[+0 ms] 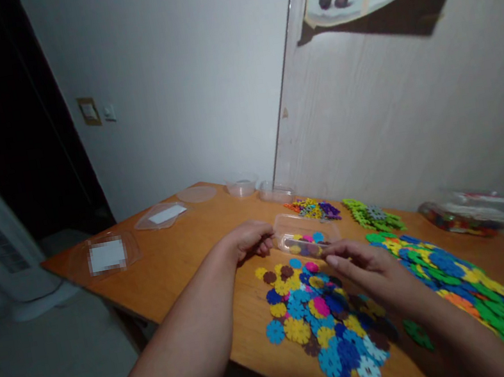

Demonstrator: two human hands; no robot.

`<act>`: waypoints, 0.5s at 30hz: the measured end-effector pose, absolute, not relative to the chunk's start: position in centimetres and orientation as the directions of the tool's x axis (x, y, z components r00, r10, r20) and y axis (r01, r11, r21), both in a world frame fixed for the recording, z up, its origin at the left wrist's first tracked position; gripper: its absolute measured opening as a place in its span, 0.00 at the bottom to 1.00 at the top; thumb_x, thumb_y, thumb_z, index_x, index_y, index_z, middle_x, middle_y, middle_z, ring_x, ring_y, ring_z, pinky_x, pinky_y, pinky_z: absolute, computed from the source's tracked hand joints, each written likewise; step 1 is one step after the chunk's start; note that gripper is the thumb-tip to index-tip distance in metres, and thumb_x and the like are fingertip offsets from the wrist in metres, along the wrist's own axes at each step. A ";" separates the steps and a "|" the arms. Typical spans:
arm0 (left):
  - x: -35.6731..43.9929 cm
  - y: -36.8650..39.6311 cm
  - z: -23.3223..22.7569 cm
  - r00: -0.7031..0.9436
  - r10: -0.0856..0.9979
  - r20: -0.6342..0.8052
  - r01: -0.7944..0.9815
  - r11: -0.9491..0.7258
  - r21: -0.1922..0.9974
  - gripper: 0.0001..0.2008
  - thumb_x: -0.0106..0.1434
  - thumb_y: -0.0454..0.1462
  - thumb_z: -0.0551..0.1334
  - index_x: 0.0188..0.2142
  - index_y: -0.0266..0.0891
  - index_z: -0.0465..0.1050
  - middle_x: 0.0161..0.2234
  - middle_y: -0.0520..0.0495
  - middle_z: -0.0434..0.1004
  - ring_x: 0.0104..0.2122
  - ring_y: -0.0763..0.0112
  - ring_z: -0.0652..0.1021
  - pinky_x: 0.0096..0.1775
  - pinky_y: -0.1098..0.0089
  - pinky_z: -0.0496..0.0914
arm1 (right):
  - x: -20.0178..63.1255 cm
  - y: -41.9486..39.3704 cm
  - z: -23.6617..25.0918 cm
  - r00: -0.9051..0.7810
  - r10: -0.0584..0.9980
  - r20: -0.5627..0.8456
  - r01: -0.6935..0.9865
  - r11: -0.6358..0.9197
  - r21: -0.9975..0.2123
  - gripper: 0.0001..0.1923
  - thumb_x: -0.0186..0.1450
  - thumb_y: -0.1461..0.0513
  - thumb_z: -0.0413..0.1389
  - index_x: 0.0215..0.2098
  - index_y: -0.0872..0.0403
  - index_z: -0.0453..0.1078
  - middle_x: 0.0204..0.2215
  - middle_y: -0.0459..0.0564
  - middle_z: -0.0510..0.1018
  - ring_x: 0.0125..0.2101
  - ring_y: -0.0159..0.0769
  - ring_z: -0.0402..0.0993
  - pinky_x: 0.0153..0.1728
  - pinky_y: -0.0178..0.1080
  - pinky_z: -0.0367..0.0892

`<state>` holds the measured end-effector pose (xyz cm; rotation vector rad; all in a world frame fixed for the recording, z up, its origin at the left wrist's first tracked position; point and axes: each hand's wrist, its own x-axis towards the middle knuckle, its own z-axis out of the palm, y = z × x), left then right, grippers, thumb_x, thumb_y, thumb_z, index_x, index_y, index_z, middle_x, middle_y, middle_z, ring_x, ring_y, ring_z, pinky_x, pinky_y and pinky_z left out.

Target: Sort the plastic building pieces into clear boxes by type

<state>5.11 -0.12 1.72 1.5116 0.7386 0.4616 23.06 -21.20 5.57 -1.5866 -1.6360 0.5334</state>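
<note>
A clear plastic container sits tilted toward me on the table, with several coloured discs inside. My left hand has its fingers curled on the container's left edge. At the front right corner, my right hand pinches the container's rim between thumb and fingers; whether a disc is also between them I cannot tell. Just in front of the container lies a loose pile of notched plastic discs in yellow, blue, brown, pink and pale blue. One green disc lies under my right forearm.
A long heap of larger green, blue and yellow pieces covers the table's right side. Behind stand small purple and yellow pieces, lime-green pieces and a filled clear bag. Empty clear tubs and lids line the back left.
</note>
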 end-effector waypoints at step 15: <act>5.9 -0.1 1.6 0.623 0.760 -0.185 0.130 0.133 0.983 0.04 0.54 0.35 0.59 0.26 0.35 0.66 0.20 0.47 0.73 0.16 0.78 0.70 0.18 0.77 0.59 | 21.2 -25.8 0.8 -0.402 0.898 0.179 0.891 0.428 -0.151 0.45 0.55 0.41 0.60 0.67 0.34 0.50 0.68 0.49 0.52 0.64 0.62 0.49 0.60 0.66 0.47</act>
